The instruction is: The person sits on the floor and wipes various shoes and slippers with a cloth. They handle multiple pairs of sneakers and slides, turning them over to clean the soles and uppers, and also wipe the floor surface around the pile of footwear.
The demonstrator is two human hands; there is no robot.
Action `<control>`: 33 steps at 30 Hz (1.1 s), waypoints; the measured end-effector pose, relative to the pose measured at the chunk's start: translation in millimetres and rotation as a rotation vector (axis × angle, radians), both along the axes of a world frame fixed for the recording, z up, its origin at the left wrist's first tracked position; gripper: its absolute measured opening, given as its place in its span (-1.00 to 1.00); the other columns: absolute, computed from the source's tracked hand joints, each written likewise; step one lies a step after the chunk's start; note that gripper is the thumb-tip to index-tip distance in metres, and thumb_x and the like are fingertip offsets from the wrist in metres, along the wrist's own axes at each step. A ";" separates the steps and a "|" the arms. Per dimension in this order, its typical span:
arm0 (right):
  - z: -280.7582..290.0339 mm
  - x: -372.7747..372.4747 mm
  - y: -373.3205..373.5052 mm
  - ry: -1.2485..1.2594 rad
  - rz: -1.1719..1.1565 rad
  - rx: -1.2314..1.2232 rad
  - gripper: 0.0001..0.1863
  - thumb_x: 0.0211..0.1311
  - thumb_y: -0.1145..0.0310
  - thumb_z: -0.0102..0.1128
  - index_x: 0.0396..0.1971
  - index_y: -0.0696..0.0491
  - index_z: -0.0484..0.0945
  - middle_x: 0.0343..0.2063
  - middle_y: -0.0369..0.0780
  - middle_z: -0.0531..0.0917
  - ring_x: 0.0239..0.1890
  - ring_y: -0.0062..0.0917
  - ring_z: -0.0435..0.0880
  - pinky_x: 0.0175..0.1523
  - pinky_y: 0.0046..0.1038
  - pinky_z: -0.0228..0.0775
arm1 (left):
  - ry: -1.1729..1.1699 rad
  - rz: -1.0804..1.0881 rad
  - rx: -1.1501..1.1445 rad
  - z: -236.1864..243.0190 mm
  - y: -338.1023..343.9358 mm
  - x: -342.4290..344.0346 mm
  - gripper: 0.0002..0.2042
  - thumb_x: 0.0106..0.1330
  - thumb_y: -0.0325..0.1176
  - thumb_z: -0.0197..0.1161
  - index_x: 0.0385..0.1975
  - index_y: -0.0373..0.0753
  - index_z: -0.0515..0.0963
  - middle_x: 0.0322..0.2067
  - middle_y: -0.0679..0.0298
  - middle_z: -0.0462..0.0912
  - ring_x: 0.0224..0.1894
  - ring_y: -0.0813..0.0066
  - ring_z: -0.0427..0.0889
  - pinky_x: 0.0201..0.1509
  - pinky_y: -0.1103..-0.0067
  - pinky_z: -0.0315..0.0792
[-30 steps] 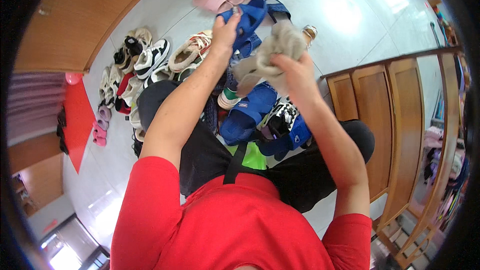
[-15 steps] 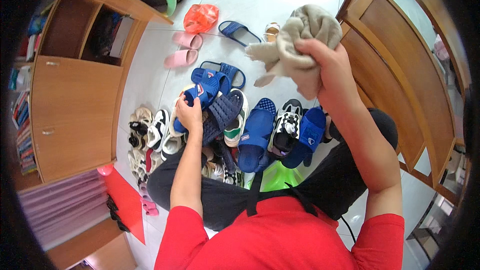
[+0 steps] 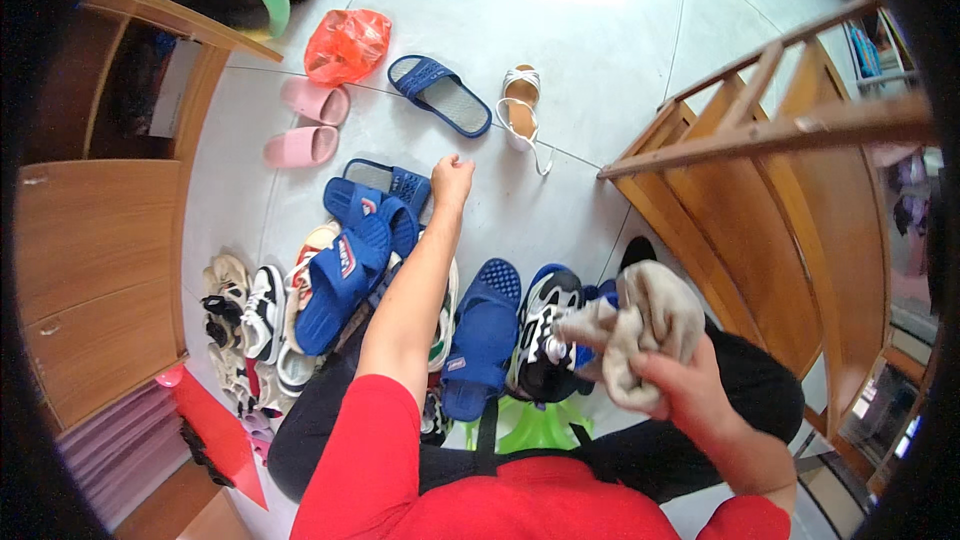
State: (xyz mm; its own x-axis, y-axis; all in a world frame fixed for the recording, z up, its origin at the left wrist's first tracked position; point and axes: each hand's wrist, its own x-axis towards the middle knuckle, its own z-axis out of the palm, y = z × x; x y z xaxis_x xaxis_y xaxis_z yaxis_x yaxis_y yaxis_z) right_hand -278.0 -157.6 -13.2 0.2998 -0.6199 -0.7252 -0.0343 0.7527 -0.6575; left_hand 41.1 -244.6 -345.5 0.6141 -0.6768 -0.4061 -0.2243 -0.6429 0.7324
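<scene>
So the biggest thing here is the pale grey tiled floor (image 3: 600, 195), running under pretty much everything. On the right there's a brown wooden panelled piece of furniture (image 3: 825, 260), and on the left a light-brown wooden cabinet (image 3: 100, 250) with flat fronts. Bottom middle is the person in a red short-sleeved shirt (image 3: 530, 500) and black trousers (image 3: 640, 450), knees spread around a crowd of footwear. Between the legs pokes out something bright green, glossy plastic (image 3: 535, 425), mostly hidden.

Next size down: a crumpled translucent red plastic bag (image 3: 347, 45) at the back, with two pink slip-on slides (image 3: 302, 147) just below it. Then a greyish-beige soft cloth (image 3: 660, 310), bunched up and held in the air over the right side of the row. Under it, partly covered, is a chunky black-and-white sneaker (image 3: 535, 370), right beside a solid blue slide (image 3: 482, 340). More blue slides (image 3: 345, 285) are heaped to the left, and a lone navy slipper with a grey footbed (image 3: 440, 95) lies apart, near a white strappy sandal (image 3: 521, 118).

Smallest, the hands: the right hand (image 3: 690, 385) grips the cloth. The left hand (image 3: 453, 180) hovers near the heap, fingers somewhat curled; can't tell if it's fully clenched.
</scene>
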 end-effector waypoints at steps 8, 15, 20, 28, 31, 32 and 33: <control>-2.5 3.4 -25.6 0.159 -0.190 0.092 -0.39 -0.06 0.49 0.22 0.09 0.24 0.28 -0.08 -0.13 0.52 -0.06 -0.47 0.54 0.08 -0.44 0.35 | 0.034 0.360 0.154 -27.2 -99.5 -12.7 -0.33 -0.14 0.00 0.43 -0.22 -0.50 0.41 -0.19 -0.08 0.52 -0.22 0.17 0.59 -0.32 0.37 0.55; 1.7 2.4 -22.4 0.164 -0.157 0.124 -0.38 -0.03 0.52 0.19 0.12 0.24 0.25 -0.04 -0.11 0.50 -0.01 -0.45 0.51 0.12 -0.43 0.32 | -0.018 0.309 0.285 -32.9 -100.9 8.3 -0.48 -0.17 -0.28 0.42 -0.18 -0.37 0.45 -0.17 -0.06 0.51 -0.13 0.05 0.55 -0.01 0.37 0.44; 3.5 -2.1 -16.8 0.092 -0.034 0.118 -0.41 0.01 0.57 0.14 0.12 0.25 0.24 -0.01 -0.10 0.49 -0.01 -0.44 0.51 0.11 -0.44 0.34 | 0.043 0.344 0.104 -69.1 -75.9 17.9 -0.53 -0.17 -0.25 0.38 -0.25 -0.39 0.47 -0.31 -0.02 0.60 -0.18 0.15 0.59 -0.07 0.38 0.45; -1.6 -10.3 -16.9 0.097 -0.050 0.112 -0.42 0.03 0.55 0.16 0.11 0.26 0.25 -0.03 -0.11 0.50 -0.01 -0.46 0.51 0.11 -0.43 0.35 | 0.061 0.329 0.192 -43.6 -86.0 11.7 -0.18 -0.13 0.19 0.33 -0.14 -0.55 0.40 -0.08 -0.24 0.43 -0.02 0.00 0.49 0.03 0.27 0.39; 2.4 -7.6 -22.9 0.171 -0.105 0.135 -0.39 0.01 0.53 0.21 0.12 0.24 0.24 -0.03 -0.11 0.50 0.00 -0.45 0.51 0.12 -0.42 0.34 | -0.102 0.341 0.294 -11.9 -112.5 -23.9 -0.07 -0.20 0.29 0.33 -0.01 -0.47 0.31 -0.01 -0.14 0.32 0.03 -0.01 0.42 0.03 0.22 0.38; 3.0 -8.1 -24.4 0.185 -0.107 0.152 -0.38 0.00 0.52 0.23 0.12 0.24 0.25 -0.03 -0.11 0.50 0.00 -0.45 0.51 0.12 -0.42 0.34 | -0.157 0.365 0.306 -1.4 -117.8 -28.7 -0.10 -0.22 0.24 0.37 -0.04 -0.46 0.31 -0.03 -0.11 0.33 0.02 0.00 0.43 0.00 0.22 0.41; 3.4 -8.2 -26.6 0.195 -0.102 0.168 -0.37 -0.01 0.52 0.24 0.12 0.24 0.25 -0.03 -0.12 0.50 0.00 -0.45 0.51 0.12 -0.42 0.34 | -0.217 0.394 0.317 6.3 -121.4 -31.2 -0.13 -0.23 0.20 0.41 -0.07 -0.45 0.30 -0.05 -0.08 0.33 0.00 0.01 0.44 -0.03 0.22 0.43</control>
State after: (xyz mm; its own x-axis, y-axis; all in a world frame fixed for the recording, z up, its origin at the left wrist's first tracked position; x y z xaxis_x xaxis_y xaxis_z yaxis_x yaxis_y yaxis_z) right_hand -286.2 -184.3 -9.8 0.0865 -0.5060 -0.8582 -0.0667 0.8566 -0.5117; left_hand 9.9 -366.0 -339.1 0.8885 -0.2438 -0.3888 -0.0462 -0.8905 0.4527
